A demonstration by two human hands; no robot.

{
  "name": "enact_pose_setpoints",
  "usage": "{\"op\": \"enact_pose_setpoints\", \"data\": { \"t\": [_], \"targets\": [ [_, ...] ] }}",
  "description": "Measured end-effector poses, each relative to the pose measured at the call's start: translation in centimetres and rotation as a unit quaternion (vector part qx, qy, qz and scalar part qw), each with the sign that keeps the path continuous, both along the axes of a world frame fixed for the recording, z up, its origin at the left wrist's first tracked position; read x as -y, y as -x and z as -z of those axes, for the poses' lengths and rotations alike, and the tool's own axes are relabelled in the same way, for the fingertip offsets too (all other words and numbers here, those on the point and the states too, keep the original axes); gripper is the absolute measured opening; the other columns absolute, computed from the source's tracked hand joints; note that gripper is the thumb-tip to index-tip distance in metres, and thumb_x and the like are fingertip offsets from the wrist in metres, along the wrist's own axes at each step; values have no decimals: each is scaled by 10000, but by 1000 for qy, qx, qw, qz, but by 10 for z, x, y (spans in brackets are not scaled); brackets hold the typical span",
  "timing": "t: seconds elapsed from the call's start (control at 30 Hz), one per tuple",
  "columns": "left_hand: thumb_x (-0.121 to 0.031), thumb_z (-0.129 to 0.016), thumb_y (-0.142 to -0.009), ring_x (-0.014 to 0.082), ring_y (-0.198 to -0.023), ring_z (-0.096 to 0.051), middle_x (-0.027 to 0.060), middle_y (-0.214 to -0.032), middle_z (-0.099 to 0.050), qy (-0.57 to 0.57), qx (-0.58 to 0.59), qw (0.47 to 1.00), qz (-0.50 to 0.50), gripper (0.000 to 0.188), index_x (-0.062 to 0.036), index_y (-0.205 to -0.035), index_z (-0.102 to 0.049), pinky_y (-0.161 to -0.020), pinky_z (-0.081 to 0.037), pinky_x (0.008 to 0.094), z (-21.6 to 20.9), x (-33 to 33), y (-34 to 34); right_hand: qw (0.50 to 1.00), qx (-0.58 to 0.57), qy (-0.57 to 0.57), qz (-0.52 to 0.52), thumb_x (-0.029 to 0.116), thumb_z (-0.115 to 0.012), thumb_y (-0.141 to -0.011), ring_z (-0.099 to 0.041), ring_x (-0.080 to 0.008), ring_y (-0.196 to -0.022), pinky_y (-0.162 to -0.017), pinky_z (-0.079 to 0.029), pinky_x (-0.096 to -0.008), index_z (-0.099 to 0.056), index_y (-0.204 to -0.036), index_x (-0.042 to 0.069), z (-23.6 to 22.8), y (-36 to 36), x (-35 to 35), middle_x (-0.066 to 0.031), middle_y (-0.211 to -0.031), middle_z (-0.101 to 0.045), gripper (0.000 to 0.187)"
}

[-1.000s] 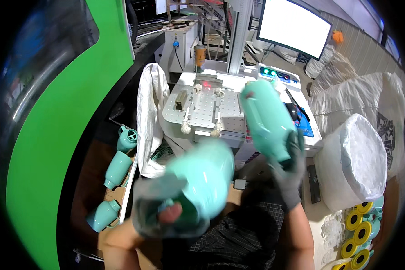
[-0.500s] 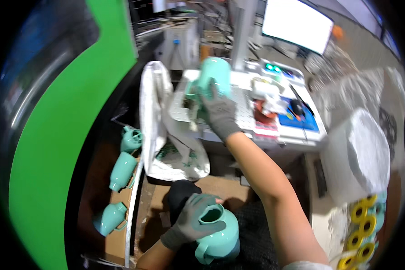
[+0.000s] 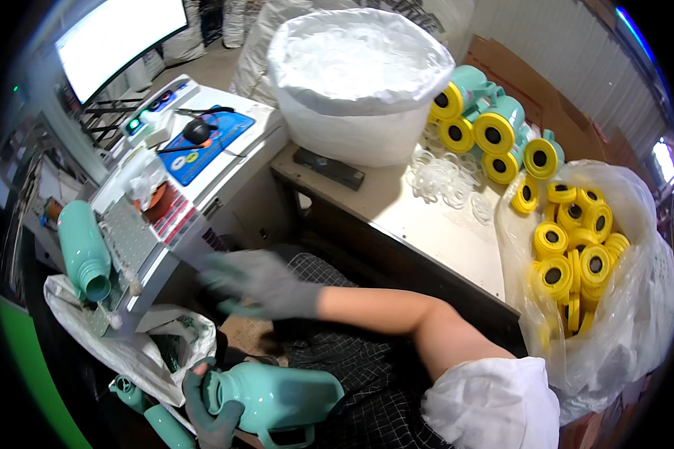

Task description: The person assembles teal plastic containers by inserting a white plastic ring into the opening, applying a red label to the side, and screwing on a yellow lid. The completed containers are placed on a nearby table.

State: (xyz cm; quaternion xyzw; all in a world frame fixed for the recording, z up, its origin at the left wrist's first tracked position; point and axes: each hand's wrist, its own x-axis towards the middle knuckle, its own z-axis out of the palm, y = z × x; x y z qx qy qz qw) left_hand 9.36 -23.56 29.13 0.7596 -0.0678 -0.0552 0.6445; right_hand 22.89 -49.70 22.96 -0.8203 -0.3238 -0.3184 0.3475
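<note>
In my gloved left hand (image 3: 211, 408) is a mint-green jug (image 3: 284, 393), gripped around its open neck. The jug lies tilted over my lap, its loop handle toward me. My right hand (image 3: 258, 284), also in a grey glove, hovers between the white bench and my lap. Motion smears its fingers, so their pose is unclear. A second mint-green jug (image 3: 82, 238) lies on the left end of the bench (image 3: 236, 179), its open mouth toward me, with no hand on it.
Yellow-ringed jugs (image 3: 496, 133) and white rings (image 3: 443, 178) lie on the right-hand table (image 3: 397, 217), beside a large white sack (image 3: 344, 120). A clear bag (image 3: 629, 314) holds yellow rings. Left are a white woven sack (image 3: 135, 352), more jugs (image 3: 168, 426), and a monitor (image 3: 120, 41).
My right hand has let go of the jug on the bench and drawn back toward me. The view has swung right. My left hand still holds its jug, now tipped over further.
</note>
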Motion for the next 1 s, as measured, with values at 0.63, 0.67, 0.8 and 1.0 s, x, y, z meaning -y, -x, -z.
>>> {"op": "enact_pose_setpoints", "data": {
  "t": [0.63, 0.67, 0.8, 1.0],
  "targets": [
    [-142, -676, -989, 227, -1246, -518, 135, -1393, -559, -233, -24, 969, 73, 548, 2, -1479, -476, -1069, -432, 363, 5, -10, -50, 474, -316, 147, 808, 258, -691, -877, -630, -341, -1157, -1020, -476, -454, -605, -1398, 102, 73, 284, 572, -171, -1252, -671, 551],
    [-168, -652, -1016, 242, -1189, -556, 142, -1371, -572, -264, 57, 963, -15, 499, -23, -1465, -490, -1015, -475, 375, 13, -32, -43, 520, -259, 151, 800, 261, -708, -869, -647, -349, -1098, -1008, -484, -451, -648, -1357, 89, 59, 265, 543, -169, -1208, -700, 521],
    [-358, -503, -1082, 297, -1175, -576, 147, -1349, -582, -96, -71, 972, -202, 524, -32, -1490, -455, -1028, -483, 452, 37, -42, -54, 625, -25, -121, 771, 282, -726, -854, -631, -380, -1043, -960, -492, -482, -691, -1258, 33, 63, 303, 536, -200, -1116, -688, 476],
    [-452, -407, -1107, 315, -1321, -523, 169, -1476, -529, 197, -115, 966, -120, 592, -11, -1500, -443, -1142, -406, 437, 70, 22, -21, 638, -100, 107, 756, 396, -734, -858, -586, -371, -1112, -979, -467, -497, -658, -1306, 116, 64, 256, 481, -167, -1201, -649, 534]
  ]
}}
